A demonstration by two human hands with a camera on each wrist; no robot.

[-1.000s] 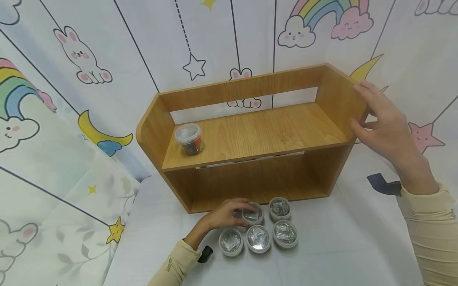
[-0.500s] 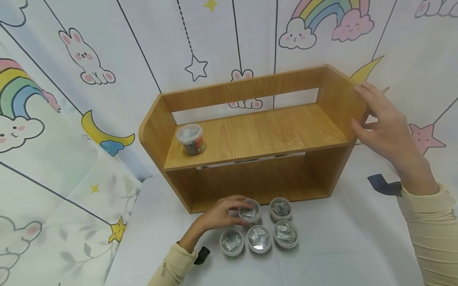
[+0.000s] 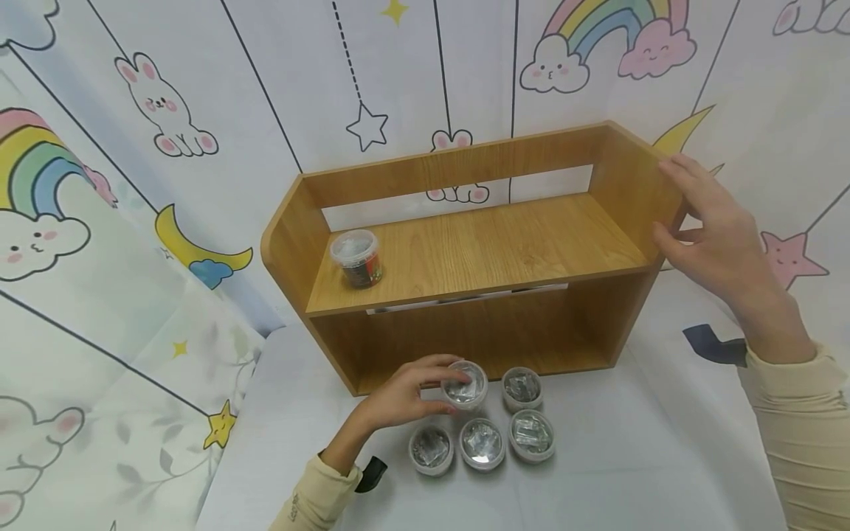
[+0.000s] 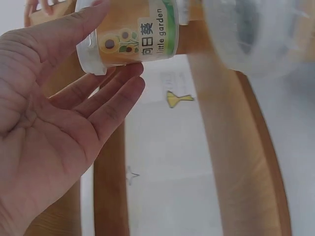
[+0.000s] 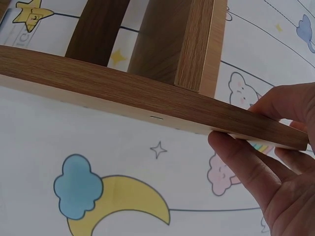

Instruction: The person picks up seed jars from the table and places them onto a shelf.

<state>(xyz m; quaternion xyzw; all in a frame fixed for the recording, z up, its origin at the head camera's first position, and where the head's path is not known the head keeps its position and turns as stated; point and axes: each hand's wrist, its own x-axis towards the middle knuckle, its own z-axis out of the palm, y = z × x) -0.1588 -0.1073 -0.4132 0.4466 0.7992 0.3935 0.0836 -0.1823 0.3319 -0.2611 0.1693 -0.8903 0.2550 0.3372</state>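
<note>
In the head view my left hand pinches a clear-lidded plastic cup between thumb and fingers, raised in front of the shelf's lower opening. Seen from the left wrist, this cup carries a sunflower label reading "little garden", and my left hand has its thumb on one side and fingertips on the other. My right hand grips the right side panel of the wooden shelf. The right wrist view shows that panel between the thumb and fingers of my right hand.
Several matching cups stand together on the white table, among them a near-left cup and a back-right cup. Another cup stands on the upper shelf at left. A patterned curtain hangs behind.
My left hand has closed its pinch on the cup and lifted it from among the others, slightly left and toward the shelf. The right hand keeps its hold on the side panel.
</note>
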